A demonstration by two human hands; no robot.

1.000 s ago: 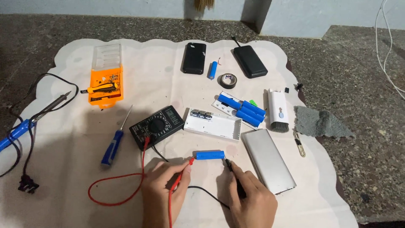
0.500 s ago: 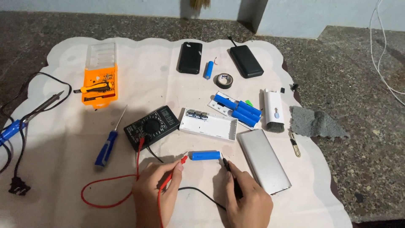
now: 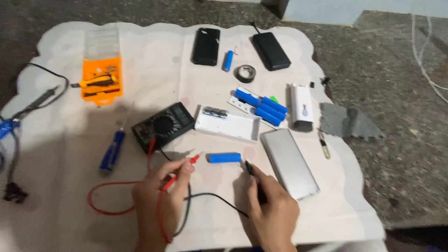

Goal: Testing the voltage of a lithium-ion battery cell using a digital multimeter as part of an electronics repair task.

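My left hand [image 3: 158,196] pinches a red test probe [image 3: 179,171] whose tip points at the left end of a blue cylindrical battery cell [image 3: 224,157] lying on the white mat [image 3: 154,74]. My right hand [image 3: 272,210] grips a black test probe [image 3: 251,171] with its tip just right of the cell's other end. Red and black leads run back to a black multimeter [image 3: 162,125] above my left hand.
A white battery tray [image 3: 227,125], a pack of blue cells [image 3: 261,107], a silver case [image 3: 289,163], a white shell [image 3: 301,107], two black power banks [image 3: 206,45], a tape roll [image 3: 245,73], a blue screwdriver [image 3: 112,149] and an orange parts box [image 3: 101,83] lie around. Stone floor surrounds the mat.
The view has drifted, so everything sits lower and further left in frame. Both hands stay at the blue cell's ends with their probes; the probe tips look slightly off the cell now.
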